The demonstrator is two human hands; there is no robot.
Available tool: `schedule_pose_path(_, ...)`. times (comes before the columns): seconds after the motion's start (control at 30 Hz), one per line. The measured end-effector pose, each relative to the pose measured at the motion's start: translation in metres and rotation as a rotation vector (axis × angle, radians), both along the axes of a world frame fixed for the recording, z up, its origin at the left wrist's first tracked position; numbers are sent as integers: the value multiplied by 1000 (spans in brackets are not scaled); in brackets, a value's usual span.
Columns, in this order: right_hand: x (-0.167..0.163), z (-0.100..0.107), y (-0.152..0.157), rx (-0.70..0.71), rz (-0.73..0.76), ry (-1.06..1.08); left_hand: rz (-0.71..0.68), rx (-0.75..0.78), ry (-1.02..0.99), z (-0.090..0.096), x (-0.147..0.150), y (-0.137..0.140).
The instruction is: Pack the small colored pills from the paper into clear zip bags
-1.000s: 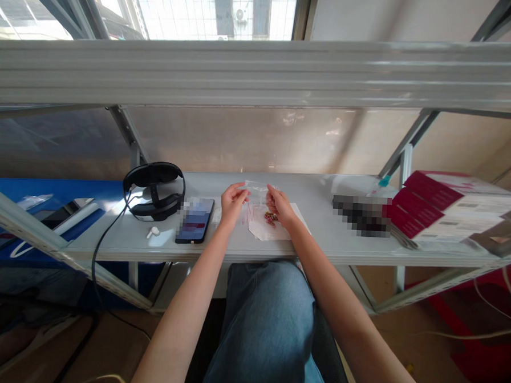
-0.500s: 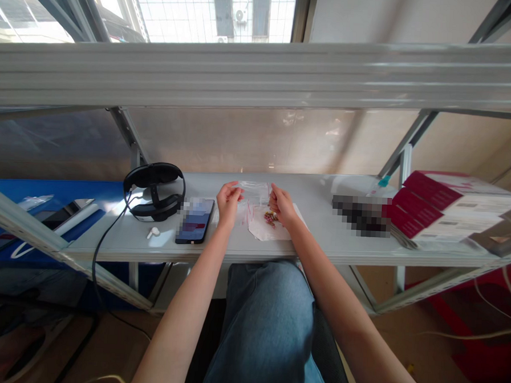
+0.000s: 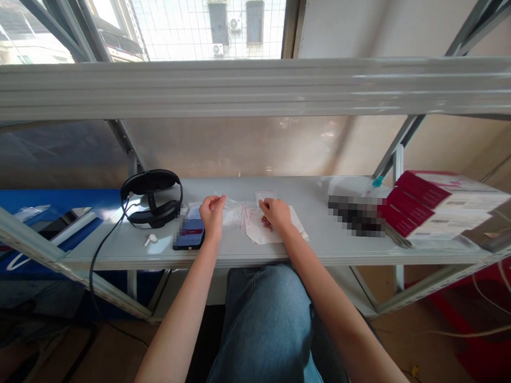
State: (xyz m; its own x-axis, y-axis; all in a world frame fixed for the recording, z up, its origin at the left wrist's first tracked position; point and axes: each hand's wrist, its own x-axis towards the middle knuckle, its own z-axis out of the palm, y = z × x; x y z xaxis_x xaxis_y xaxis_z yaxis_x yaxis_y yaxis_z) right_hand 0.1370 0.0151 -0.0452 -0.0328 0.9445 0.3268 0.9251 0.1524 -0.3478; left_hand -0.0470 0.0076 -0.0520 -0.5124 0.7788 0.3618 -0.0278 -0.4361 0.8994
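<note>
My right hand (image 3: 276,214) is closed in a pinch at the lower edge of a small clear plastic bag (image 3: 266,196). Under and beside its fingers, a small pile of reddish and yellowish pieces (image 3: 266,222), too small to name, lies on a white paper sheet (image 3: 259,236). My left hand (image 3: 212,215) is farther left, thumb and fingers pressed together; whatever is between them cannot be made out. More clear plastic bags (image 3: 234,214) with red lines lie flat between the two hands. Just behind my left hand is a phone (image 3: 188,239) with a lit screen, partly covered.
Black headphones (image 3: 152,200) and a white earbud (image 3: 151,240) are on the left of the grey shelf (image 3: 321,246). Dark red and white boxes (image 3: 435,204) are stacked at the right, beside a blurred dark item (image 3: 357,215). A shelf beam (image 3: 260,92) crosses above.
My hands have moved apart from the bag stretched between them. The left went left and down toward the phone; the right came slightly lower, over the small pile. The view shifted a little.
</note>
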Motion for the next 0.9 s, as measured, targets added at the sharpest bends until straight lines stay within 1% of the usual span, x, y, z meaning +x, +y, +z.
schedule_pose_path(0.13, 0, -2, 1, -40, 26, -61, 87, -88, 272, -5, -2, -5)
schedule_pose_path(0.33, -1, -2, 0, -68, 29, -99, 226, -125, 667, -5, 0, -10)
schedule_pose_path(0.4, -1, -1, -1, -76, 29, -101, 276, -165, 771, -3, 3, -13)
schedule_pose_path(0.47, -1, -1, -1, -68, 32, -97, 292, -174, 827, -2, 5, -15)
schedule_pose_path(0.53, -1, 0, -2, -61, 34, -87, 256, -127, 845, -1, 7, -16)
schedule_pose_path(0.63, -3, 1, -3, -50, 39, -49, 141, -9, 856, -1, 10, -15)
schedule_pose_path(0.73, -1, 5, -3, 56, 18, 81, 52, 50, 878, -1, 12, -14)
schedule_pose_path(0.8, 10, 9, -3, 169, -43, 234, 25, 53, 899, -1, 13, -15)
schedule_pose_path(0.83, 20, 11, -3, 213, -103, 315, 16, 50, 910, -1, 14, -16)
schedule_pose_path(0.9, 47, 15, -6, 277, -217, 405, 11, 42, 934, -1, 15, -17)
